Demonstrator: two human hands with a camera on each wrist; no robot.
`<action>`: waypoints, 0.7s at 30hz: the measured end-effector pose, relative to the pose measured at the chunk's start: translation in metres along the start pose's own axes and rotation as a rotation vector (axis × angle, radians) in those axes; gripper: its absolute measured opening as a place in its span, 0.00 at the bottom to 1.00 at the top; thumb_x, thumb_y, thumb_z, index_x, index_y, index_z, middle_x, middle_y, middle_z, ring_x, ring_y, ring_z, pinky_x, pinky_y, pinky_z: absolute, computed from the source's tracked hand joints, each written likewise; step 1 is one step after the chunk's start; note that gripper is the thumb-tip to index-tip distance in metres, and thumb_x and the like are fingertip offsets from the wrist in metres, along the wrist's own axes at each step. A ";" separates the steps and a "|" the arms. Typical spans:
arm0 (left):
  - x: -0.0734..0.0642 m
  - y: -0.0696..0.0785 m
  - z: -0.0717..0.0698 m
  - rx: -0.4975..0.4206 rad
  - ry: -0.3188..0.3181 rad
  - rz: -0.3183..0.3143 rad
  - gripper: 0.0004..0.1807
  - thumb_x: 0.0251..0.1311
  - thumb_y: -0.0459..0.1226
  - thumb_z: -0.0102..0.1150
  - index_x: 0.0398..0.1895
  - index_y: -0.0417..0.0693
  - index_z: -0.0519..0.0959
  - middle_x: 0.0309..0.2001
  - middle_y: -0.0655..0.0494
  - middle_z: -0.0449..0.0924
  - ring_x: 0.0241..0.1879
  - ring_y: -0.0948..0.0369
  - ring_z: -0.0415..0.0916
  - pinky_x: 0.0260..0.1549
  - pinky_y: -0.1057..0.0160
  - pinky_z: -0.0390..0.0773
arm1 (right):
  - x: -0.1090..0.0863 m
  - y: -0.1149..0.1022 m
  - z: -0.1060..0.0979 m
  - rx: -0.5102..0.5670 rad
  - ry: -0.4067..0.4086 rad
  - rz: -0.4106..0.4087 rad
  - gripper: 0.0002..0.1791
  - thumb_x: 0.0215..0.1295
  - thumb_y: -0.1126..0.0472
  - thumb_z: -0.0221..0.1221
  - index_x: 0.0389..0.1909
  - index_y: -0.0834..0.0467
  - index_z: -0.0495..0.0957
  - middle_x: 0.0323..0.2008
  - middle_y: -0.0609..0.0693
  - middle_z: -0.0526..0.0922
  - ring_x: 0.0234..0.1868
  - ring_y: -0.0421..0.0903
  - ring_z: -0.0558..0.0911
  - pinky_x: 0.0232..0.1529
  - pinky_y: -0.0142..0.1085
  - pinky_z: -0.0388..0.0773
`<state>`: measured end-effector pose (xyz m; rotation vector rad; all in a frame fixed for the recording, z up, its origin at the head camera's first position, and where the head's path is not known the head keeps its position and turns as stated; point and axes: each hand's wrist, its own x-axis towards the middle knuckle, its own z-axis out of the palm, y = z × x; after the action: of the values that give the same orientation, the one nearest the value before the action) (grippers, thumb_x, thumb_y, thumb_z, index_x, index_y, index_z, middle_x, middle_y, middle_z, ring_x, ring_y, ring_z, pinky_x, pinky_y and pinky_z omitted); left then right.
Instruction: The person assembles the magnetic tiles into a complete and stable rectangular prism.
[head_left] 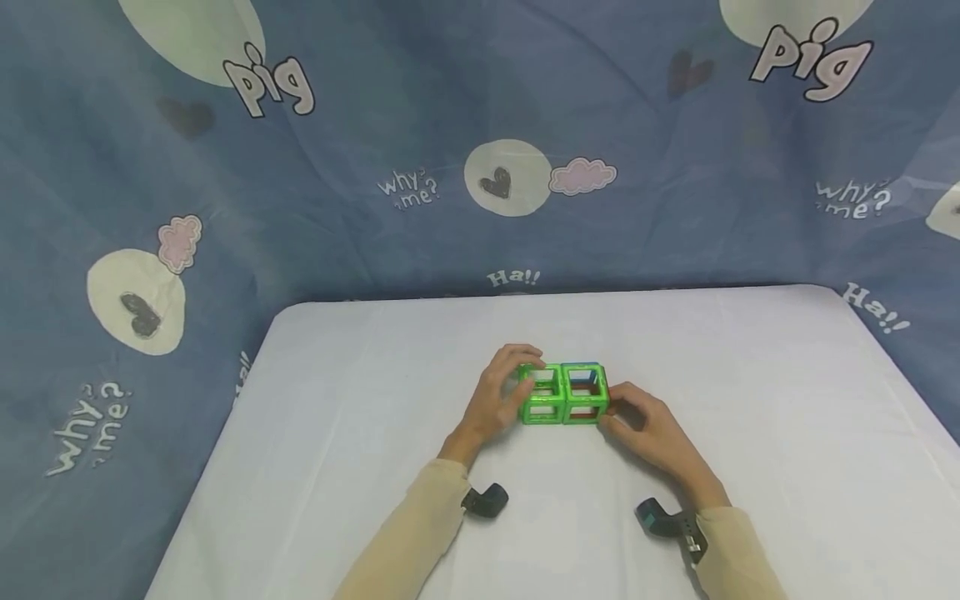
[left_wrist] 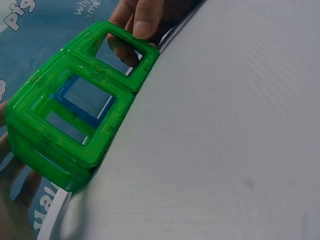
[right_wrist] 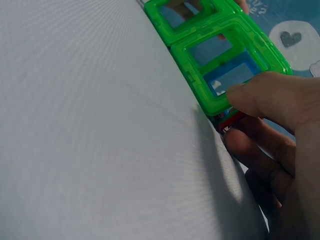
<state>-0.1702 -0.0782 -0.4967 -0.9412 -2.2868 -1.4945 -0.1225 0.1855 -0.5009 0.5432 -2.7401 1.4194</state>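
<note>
A two-cube structure of magnetic building tiles [head_left: 564, 400] rests on the white table, made of open square frames. Most of its frames are green, with a blue tile [right_wrist: 250, 61] at the back and a red tile [right_wrist: 231, 121] low at the right end. My left hand [head_left: 495, 400] grips the left cube, thumb in front and fingers over the far side. On the right end, my right hand [head_left: 651, 429] holds the other cube between thumb [right_wrist: 260, 97] and curled fingers. The structure hides part of the left fingers in the left wrist view.
The white tabletop [head_left: 360, 375] spreads around the structure, its far edge meeting a blue printed cloth [head_left: 420, 108]. A dark wrist camera [head_left: 487, 501] sits by the left sleeve, and another dark camera [head_left: 660, 518] is strapped by the right sleeve.
</note>
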 end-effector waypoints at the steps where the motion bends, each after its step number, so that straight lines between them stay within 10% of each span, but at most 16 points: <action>1: 0.000 0.000 0.000 -0.013 0.002 -0.019 0.18 0.66 0.47 0.42 0.49 0.49 0.76 0.54 0.53 0.75 0.59 0.58 0.69 0.65 0.55 0.65 | 0.000 0.000 0.000 0.003 -0.001 0.000 0.16 0.59 0.61 0.64 0.47 0.47 0.77 0.44 0.40 0.81 0.50 0.38 0.76 0.65 0.51 0.66; 12: 0.000 0.007 0.000 -0.030 0.081 -0.172 0.15 0.69 0.33 0.40 0.52 0.45 0.76 0.62 0.46 0.65 0.65 0.50 0.61 0.64 0.46 0.64 | -0.005 0.001 0.001 0.003 0.029 -0.036 0.16 0.59 0.60 0.64 0.48 0.47 0.77 0.41 0.41 0.81 0.47 0.37 0.76 0.62 0.20 0.61; 21: -0.003 -0.006 0.006 0.039 0.152 -0.203 0.18 0.74 0.42 0.34 0.50 0.52 0.76 0.58 0.54 0.69 0.62 0.58 0.64 0.66 0.52 0.62 | -0.011 0.006 0.002 -0.015 0.051 -0.060 0.18 0.58 0.64 0.64 0.49 0.50 0.76 0.42 0.43 0.80 0.48 0.34 0.75 0.63 0.19 0.61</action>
<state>-0.1706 -0.0754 -0.5051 -0.5778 -2.3471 -1.5350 -0.1139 0.1900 -0.5086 0.5756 -2.6691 1.3781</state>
